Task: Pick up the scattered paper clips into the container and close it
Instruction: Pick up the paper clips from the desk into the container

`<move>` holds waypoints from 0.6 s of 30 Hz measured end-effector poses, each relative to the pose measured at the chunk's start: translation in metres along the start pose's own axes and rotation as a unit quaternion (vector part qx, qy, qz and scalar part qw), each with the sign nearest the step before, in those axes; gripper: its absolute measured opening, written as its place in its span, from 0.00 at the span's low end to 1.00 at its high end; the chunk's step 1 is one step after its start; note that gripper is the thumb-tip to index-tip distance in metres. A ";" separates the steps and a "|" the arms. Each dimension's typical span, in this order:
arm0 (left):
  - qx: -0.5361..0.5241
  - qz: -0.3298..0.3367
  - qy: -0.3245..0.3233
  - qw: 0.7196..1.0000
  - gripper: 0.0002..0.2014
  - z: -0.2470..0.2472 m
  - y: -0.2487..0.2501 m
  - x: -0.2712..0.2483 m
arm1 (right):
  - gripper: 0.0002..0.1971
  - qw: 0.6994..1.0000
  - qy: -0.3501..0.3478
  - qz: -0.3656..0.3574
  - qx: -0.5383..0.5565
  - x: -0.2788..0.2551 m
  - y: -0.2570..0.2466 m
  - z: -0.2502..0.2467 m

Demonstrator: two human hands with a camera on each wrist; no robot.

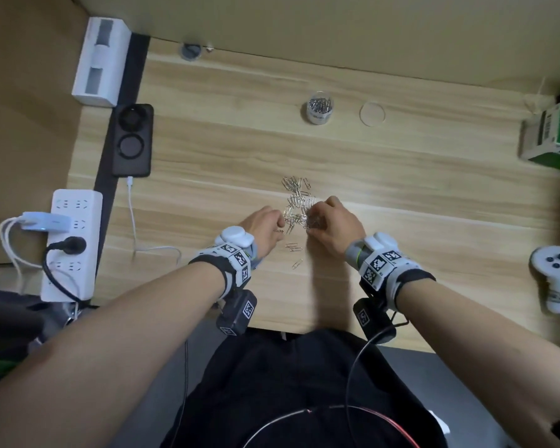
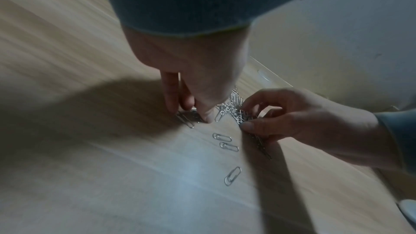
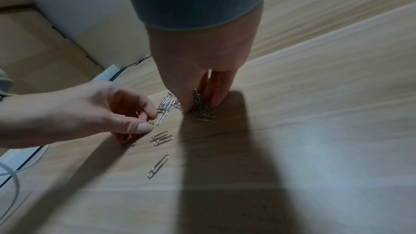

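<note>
**Both hands down in the clip pile**

Here both hands work at the near middle of the wooden desk (image 1: 401, 195), close to its front edge. The left hand (image 1: 265, 228) has its fingers curled, pinching a few paper clips against the desk surface; in the left wrist view those clips lie flat under its thumb and fingertips (image 2: 173, 106). The right hand (image 1: 333, 225) is bunched around a thick clump of clips, thumb on one side and fingers on the other, with the clump touching the desk.

The scattered paper clips (image 1: 297, 195) form a loose heap that runs from between the two hands toward the middle of the desk. Two loose clips (image 1: 293, 247) lie side by side just nearer the front edge, and a single clip (image 1: 297, 263) lies nearer still, apart from the pair.

The container (image 1: 319, 108), a small clear round tub, stands upright and uncovered toward the back edge, well apart from the hands, with clips already inside. Its lid (image 1: 372, 113), a clear disc, lies flat just to its right, not touching it.

A black phone (image 1: 132, 140) lies at the left edge with a white cable plugged in. A white controller (image 1: 552, 278) lies near the right edge, and a green box (image 1: 553, 137) sits toward the back right corner.
</note>
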State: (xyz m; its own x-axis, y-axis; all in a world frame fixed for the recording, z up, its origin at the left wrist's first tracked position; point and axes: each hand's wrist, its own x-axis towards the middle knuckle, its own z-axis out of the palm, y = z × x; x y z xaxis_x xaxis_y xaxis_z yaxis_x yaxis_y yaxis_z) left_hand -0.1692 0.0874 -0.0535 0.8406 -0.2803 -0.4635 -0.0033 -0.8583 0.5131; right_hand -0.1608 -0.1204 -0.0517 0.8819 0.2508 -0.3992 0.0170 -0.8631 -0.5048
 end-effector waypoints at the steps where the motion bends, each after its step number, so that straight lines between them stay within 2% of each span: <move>1: -0.002 -0.007 -0.001 1.000 0.08 0.000 0.000 0.003 | 0.16 1.000 -0.001 -0.001 0.003 0.002 -0.002 0.000; 5: 0.003 -0.021 -0.002 1.000 0.04 0.000 0.001 0.012 | 0.10 1.000 -0.013 0.004 0.012 0.011 -0.003 -0.004; 9: 0.002 -0.008 0.006 1.000 0.02 -0.003 0.005 0.016 | 0.05 1.000 -0.019 -0.002 0.018 0.017 -0.001 -0.012; 14: 0.018 0.018 0.019 0.999 0.03 -0.014 0.012 0.028 | 0.04 0.998 -0.032 0.030 0.040 0.023 0.002 -0.024; 18: 0.015 0.033 0.018 0.999 0.06 -0.020 0.018 0.046 | 0.07 0.993 -0.019 0.075 0.092 0.026 0.015 -0.038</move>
State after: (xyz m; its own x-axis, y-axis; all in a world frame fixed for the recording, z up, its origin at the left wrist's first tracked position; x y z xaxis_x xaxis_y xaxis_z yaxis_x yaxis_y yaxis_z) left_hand -0.1196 0.0674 -0.0509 0.8570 -0.3207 -0.4034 -0.0741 -0.8513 0.5194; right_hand -0.1198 -0.1432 -0.0408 0.8492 0.1451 -0.5077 -0.2031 -0.7978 -0.5677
